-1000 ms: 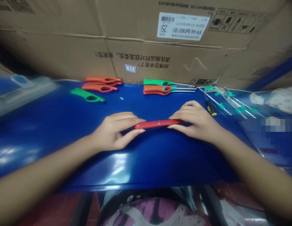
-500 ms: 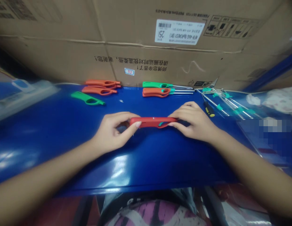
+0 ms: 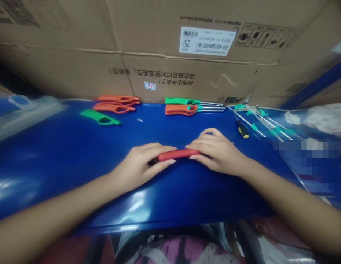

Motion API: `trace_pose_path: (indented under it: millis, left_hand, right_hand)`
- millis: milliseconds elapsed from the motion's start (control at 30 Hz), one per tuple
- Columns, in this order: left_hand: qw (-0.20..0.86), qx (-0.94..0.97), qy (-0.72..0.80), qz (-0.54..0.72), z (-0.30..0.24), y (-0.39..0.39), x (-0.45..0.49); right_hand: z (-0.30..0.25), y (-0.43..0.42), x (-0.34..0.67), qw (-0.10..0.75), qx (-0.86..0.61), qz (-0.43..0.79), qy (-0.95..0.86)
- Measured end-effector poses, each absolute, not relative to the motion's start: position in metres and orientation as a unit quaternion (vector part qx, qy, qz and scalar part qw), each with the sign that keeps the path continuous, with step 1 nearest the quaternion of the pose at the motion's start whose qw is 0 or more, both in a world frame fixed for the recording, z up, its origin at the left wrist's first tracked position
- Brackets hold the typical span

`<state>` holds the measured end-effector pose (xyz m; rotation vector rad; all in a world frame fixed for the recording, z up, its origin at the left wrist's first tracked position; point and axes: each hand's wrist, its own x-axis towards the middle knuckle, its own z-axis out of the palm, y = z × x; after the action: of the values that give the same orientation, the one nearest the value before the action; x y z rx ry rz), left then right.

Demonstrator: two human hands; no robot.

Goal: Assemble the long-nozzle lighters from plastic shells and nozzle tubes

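A red gas lighter handle [image 3: 179, 155] is held slightly tilted above the blue table, its edge facing me. My left hand [image 3: 143, 161] is closed on its left end, thumb below and fingers above. On its right end, my right hand [image 3: 214, 151] pinches it the same way. The trigger opening is not visible from this side. Farther back on the left lie orange lighter handles [image 3: 114, 107] and a green handle [image 3: 100, 117]. Behind my hands lie a green lighter [image 3: 180, 101] and an orange lighter [image 3: 178, 109] with metal rods attached.
Several metal rods with teal triggers [image 3: 269, 121] lie at the back right, beside a black and yellow screwdriver [image 3: 242, 130]. Tiny springs or pins [image 3: 140, 120] rest mid-table. A cardboard wall [image 3: 85, 69] closes off the back. A clear plastic container [image 3: 30, 113] stands at left.
The red handle has come nearer to me and been turned, so its trigger opening no longer shows. Both hands moved with it, my left one shifting right.
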<state>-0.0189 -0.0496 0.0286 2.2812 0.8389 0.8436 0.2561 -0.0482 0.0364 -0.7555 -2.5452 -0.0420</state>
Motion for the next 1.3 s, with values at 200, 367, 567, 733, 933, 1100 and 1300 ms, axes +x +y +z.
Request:
trace_pose_path:
  millis: [200, 367, 567, 733, 933, 1100, 1300]
  left_hand:
    - [0.208, 0.897, 0.257, 0.295, 0.028, -0.048, -0.022]
    - [0.198, 0.901, 0.258, 0.288, 0.028, -0.042, -0.026]
    - [0.156, 0.901, 0.253, 0.315, 0.032, -0.034, -0.034]
    - [0.156, 0.907, 0.256, 0.296, 0.032, -0.033, -0.034]
    - [0.177, 0.922, 0.252, 0.236, 0.025, -0.035, -0.03]
    - [0.175, 0.917, 0.276, 0.23, 0.024, -0.031, -0.032]
    - [0.161, 0.901, 0.306, 0.263, 0.027, -0.025, -0.034]
  right_hand:
    - [0.039, -0.054, 0.253, 0.263, -0.263, -0.038, -0.927]
    - [0.043, -0.05, 0.256, 0.226, -0.285, -0.038, -0.931]
    - [0.039, -0.039, 0.272, 0.232, -0.301, -0.028, -0.925]
    - [0.036, -0.04, 0.272, 0.255, -0.279, -0.043, -0.925]
    - [0.033, -0.042, 0.262, 0.214, -0.277, -0.039, -0.936]
    - [0.034, -0.034, 0.272, 0.16, -0.365, -0.049, -0.916]
    - [0.036, -0.015, 0.302, 0.159, -0.445, -0.093, -0.877]
